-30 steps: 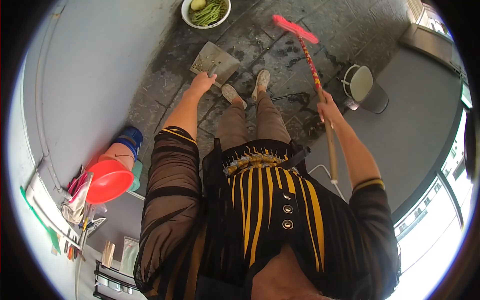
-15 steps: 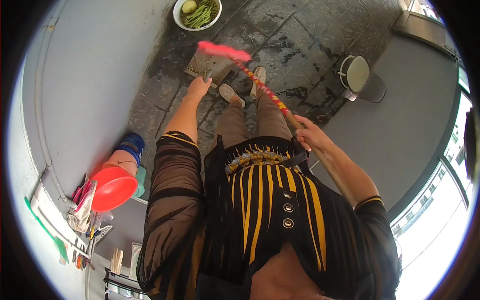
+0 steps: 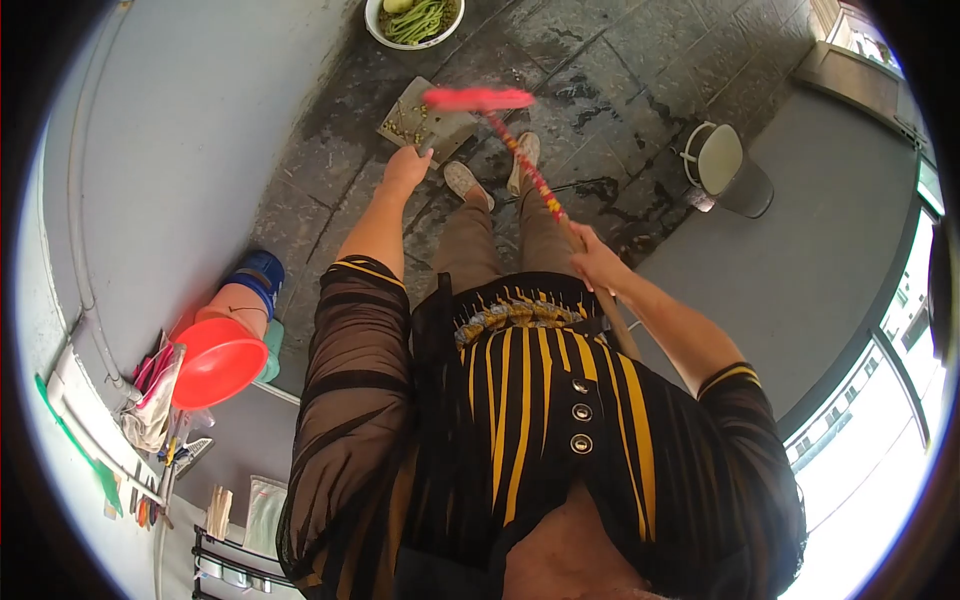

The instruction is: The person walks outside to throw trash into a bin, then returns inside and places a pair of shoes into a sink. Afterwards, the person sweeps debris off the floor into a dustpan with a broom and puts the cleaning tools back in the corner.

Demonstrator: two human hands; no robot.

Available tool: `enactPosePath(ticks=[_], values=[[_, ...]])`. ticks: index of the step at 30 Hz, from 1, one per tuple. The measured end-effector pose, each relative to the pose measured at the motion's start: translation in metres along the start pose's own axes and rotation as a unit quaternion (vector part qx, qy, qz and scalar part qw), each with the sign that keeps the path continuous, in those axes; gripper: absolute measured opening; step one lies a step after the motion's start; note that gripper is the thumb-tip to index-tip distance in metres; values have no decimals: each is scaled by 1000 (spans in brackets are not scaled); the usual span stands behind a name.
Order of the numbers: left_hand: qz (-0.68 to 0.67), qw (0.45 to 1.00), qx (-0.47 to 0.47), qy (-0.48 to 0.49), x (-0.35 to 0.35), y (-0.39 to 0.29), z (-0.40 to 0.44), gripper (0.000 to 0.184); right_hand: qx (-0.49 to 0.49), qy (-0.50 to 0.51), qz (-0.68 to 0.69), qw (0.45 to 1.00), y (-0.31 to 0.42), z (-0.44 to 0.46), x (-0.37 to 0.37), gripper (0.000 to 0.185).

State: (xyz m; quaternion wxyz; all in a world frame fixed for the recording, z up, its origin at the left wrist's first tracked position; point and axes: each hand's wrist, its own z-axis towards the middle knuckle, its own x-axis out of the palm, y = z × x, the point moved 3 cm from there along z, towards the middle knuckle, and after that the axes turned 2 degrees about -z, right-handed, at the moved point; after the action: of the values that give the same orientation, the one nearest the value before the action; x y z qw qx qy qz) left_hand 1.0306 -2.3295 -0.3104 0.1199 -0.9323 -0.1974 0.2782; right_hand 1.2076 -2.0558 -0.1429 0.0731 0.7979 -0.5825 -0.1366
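Note:
My left hand point(image 3: 407, 170) is closed around the handle of a dustpan point(image 3: 412, 108) low over the wet tiled floor. Small greenish and yellowish scraps lie in the pan. My right hand point(image 3: 600, 262) grips the wooden stick of a broom point(image 3: 544, 190), whose upper part runs back beside my waist. A red and yellow patterned wrap covers the stick's lower stretch. The broom's pink head point(image 3: 480, 99) is at the dustpan's right edge; whether it touches the pan or the floor I cannot tell. My shoes are just behind the pan.
A white basin point(image 3: 415, 40) of green beans and a round pale vegetable stands ahead by the left wall. Right of my feet is a grey bucket point(image 3: 745, 180). A red basin point(image 3: 218, 365) and a blue bucket point(image 3: 258, 278) are at the left.
The broom head has moved right, uncovering more of the dustpan. My right hand has shifted forward and slightly left. The dustpan stays in my left hand.

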Motion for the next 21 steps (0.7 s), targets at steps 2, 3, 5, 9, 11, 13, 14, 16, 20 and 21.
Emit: enactPosePath(ticks=[2,3,5,9,11,13,14,16,20,21], values=[[-5,999,14,-28,2,9,3,48,-18,53,24,998,8,-15,-1,57],[-29,998,26,-47,8,21,10,42,-2,73,51,996,14,-26,-10,58],[-59,995,31,-69,13,35,15,39,14,96,69,993,16,-31,-24,59],[-60,996,16,-67,4,45,-6,42,-48,20,-8,999,28,0,-32,57],[-68,997,-7,-40,7,47,-9,47,-56,-6,-39,998,41,20,-34,56],[-68,997,-27,-20,13,52,-3,46,-68,-53,-165,983,51,34,-23,56],[-70,997,-28,-19,12,49,-7,46,-67,-52,-166,982,50,34,-14,56],[-90,995,-51,16,7,40,-17,45,-51,-7,-199,979,40,26,5,53],[-117,992,-15,-50,17,68,-12,45,-37,95,-40,994,33,-5,-4,56],[-126,991,-11,-44,9,69,-22,45,-40,95,-42,994,35,-18,-10,56]])
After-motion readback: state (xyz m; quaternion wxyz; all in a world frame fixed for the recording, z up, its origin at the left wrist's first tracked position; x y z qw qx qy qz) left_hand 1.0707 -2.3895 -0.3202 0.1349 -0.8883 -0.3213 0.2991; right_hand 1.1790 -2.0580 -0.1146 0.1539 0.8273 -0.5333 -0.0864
